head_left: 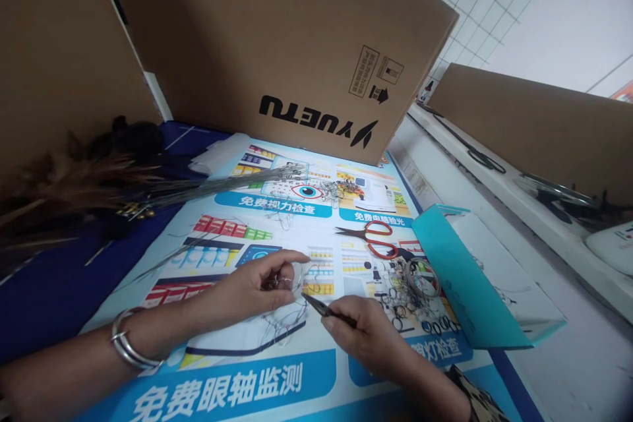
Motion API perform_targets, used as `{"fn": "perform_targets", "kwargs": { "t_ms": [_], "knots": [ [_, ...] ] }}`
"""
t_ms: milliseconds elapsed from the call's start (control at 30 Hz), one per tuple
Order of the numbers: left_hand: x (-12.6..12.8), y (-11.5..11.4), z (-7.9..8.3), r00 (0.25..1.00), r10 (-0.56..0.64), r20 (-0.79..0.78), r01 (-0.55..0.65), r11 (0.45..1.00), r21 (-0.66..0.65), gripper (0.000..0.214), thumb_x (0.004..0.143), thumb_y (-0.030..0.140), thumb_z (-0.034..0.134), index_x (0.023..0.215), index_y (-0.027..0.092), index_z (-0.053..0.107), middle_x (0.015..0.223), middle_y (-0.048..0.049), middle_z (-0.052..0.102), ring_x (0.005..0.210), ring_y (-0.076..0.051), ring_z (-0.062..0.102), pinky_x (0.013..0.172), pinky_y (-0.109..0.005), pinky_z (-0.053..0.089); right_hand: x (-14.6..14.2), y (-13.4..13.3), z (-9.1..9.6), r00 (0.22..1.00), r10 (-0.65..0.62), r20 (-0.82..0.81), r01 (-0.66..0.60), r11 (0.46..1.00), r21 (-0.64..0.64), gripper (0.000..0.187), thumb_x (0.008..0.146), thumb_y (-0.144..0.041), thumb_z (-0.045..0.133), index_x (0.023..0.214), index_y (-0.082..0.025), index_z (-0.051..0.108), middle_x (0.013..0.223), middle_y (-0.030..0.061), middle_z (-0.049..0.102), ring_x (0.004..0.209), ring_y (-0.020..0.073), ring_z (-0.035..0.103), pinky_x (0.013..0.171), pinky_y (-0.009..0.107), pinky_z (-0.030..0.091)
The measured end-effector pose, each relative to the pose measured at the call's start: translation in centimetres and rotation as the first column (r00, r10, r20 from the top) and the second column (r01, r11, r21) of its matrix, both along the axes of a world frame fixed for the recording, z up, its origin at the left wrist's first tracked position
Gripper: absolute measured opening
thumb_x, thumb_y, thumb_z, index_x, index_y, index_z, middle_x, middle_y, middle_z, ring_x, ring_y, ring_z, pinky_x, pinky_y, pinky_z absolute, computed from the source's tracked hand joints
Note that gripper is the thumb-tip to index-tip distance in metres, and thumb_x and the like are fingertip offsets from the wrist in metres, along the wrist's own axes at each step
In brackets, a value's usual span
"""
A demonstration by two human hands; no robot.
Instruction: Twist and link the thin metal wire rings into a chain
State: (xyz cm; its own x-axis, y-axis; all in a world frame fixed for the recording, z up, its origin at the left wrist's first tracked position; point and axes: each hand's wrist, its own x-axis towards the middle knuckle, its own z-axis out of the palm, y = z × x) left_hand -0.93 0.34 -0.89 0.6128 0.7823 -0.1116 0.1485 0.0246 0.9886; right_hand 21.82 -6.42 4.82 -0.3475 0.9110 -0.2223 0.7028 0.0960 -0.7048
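Wire (285,282) is pinched by the left hand (247,291), pliers (322,308) are clenched in the right hand (368,336), near a teal box (457,280).

Thin tangled wire (287,282), held low; slim dark pliers (319,306) angled toward it.

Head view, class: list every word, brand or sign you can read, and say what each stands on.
"YUETU", upside down, on the cardboard box.
"免费视力检查", on the poster, far blue banner.
"免费电脑验光", on the poster, right of that.
"免费眼轴监测", on the poster's near edge.
"灯检查", on the poster, start unclear beside the right hand.
Box handling symbols, poster small print: too small to read.
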Motion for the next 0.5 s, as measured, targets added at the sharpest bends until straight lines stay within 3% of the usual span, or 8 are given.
{"fn": "perform_targets", "kwargs": {
  "t_ms": [167,333,500],
  "knots": [
    [0.0,-0.2,0.7,0.999,0.01,-0.044,-0.007,0.999,0.054,0.056,0.077,0.028,0.062,0.13,0.025,0.044,0.087,-0.0011,0.052,0.077,-0.015,0.051,0.069,-0.026,0.043,0.2,0.0,-0.2,1.0,0.004,-0.012,-0.004,1.0,-0.001,0.03,0.082,-0.025,0.048,0.057,-0.017,0.035,0.056,-0.0047,0.037,0.054,0.0077,0.034,0.05,0.022,0.022],
    [0.0,0.0,1.1,0.995,-0.005,-0.103,0.027,0.978,0.208,0.031,0.08,0.029,0.059,0.111,0.023,0.061,0.092,-0.0034,0.055,0.08,-0.016,0.052,0.071,-0.027,0.042,0.2,0.1,-0.2,1.0,-0.004,-0.026,0.004,1.0,-0.028,0.029,0.083,-0.025,0.048,0.058,-0.017,0.037,0.057,-0.0047,0.038,0.055,0.0078,0.034,0.049,0.021,0.022],
    [-0.2,0.2,1.0,0.996,-0.018,-0.087,0.044,0.949,0.313,0.022,0.082,0.031,0.058,0.101,0.024,0.064,0.102,-0.0048,0.053,0.093,-0.019,0.052,0.084,-0.033,0.042,0.0,0.1,-0.1,0.999,-0.002,-0.037,0.001,1.0,-0.027,0.03,0.083,-0.025,0.048,0.057,-0.017,0.037,0.057,-0.0046,0.037,0.054,0.0078,0.033,0.049,0.021,0.023]
  ]
}}
